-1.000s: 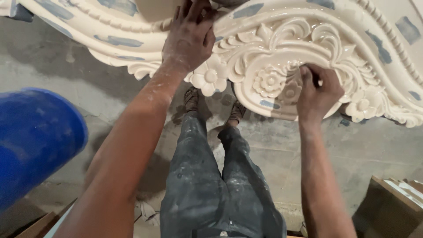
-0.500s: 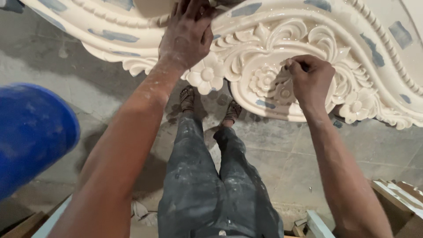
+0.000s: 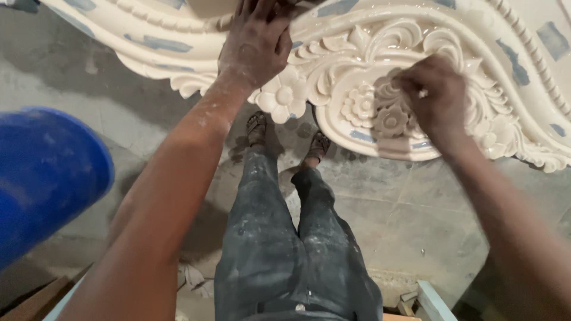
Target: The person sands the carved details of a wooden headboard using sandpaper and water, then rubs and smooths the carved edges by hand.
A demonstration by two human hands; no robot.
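I see a big cream carved panel (image 3: 369,53) with scrolls and flowers under both hands, and a blue barrel (image 3: 47,172) well off to the left of the grip. My left hand (image 3: 259,41) lies flat with fingers spread on the panel's upper edge. My right hand (image 3: 434,98) is bunched, fingertips pressed onto the carved flowers; whether it pinches anything I cannot tell.

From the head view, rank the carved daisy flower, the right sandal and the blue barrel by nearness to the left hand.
1. Carved daisy flower, just right of and below the left hand.
2. Right sandal, on the floor below the carving.
3. Blue barrel, far left.
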